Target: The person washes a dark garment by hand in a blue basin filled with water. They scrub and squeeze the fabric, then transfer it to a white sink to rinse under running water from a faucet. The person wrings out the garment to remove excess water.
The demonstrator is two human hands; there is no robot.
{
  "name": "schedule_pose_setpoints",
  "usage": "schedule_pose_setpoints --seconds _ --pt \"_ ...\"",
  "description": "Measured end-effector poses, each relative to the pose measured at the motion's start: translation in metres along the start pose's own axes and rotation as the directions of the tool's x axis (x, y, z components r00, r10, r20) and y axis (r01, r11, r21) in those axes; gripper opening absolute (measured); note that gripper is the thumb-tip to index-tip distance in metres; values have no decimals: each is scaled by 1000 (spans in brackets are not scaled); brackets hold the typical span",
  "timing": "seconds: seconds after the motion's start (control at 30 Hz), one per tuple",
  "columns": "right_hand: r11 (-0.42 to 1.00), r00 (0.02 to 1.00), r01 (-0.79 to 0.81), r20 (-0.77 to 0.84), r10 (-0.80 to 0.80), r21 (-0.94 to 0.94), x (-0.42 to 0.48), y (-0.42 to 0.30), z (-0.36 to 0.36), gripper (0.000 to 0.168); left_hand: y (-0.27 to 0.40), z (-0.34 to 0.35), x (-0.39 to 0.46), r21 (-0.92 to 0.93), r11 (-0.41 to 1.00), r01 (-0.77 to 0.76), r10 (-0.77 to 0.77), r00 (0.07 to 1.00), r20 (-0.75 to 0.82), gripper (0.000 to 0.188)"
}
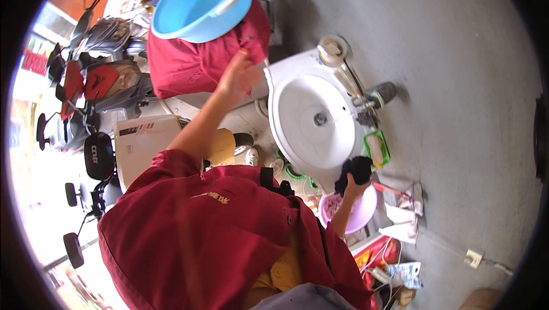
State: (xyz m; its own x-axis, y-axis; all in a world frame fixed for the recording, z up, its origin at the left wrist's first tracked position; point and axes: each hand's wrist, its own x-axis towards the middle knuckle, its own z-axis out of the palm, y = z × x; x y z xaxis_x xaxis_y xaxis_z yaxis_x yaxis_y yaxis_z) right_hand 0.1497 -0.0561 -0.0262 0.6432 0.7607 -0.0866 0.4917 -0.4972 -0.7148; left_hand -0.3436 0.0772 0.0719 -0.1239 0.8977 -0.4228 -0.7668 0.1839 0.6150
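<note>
My left hand [238,79] reaches out, blurred, its fingers apart and holding nothing. It is in front of a red cloth [184,68] draped beneath a light-blue plastic basin [201,5]; whether it touches the cloth I cannot tell. Between my hands is a white ceramic washbasin [296,138] with a dark drain. A thin stream of water appears to fall from the tap [364,110]. At the washbasin's near right corner, my right hand [357,188] grips a bunched black cloth [358,168]. A green soap dish [387,155] holding a pale bar lies just beyond it.
A pink-purple basin [369,209] with contents stands below my right hand. A round pale container [332,48] sits on the washbasin's far corner. Scooters [103,80] and a white box [146,143] are at left. A grey wall [463,117] and a socket [474,258] are at right.
</note>
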Motion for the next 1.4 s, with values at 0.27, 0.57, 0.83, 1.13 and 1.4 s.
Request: schedule_pose_setpoints --seconds 0.27,0.57,0.83,1.13,1.4 --pt "925 978 160 183 -101 -345 22 11 10 117 208 -158 15 133 924 -359 383 871 -308 105" --pt "908 992 119 83 -93 -401 -14 -44 -1 103 241 -143 40 -287 957 33 -102 968 -229 50" --pt "814 818 563 46 -574 147 -2 -110 59 24 180 -74 -90 260 956 -136 215 927 -307 34" --pt "413 689 -606 708 -155 680 45 -186 89 31 65 -12 -125 665 721 194 -66 975 -213 37" --pt "954 934 258 291 -206 -151 24 -92 63 67 -16 25 -98 680 641 358 -356 922 -150 51"
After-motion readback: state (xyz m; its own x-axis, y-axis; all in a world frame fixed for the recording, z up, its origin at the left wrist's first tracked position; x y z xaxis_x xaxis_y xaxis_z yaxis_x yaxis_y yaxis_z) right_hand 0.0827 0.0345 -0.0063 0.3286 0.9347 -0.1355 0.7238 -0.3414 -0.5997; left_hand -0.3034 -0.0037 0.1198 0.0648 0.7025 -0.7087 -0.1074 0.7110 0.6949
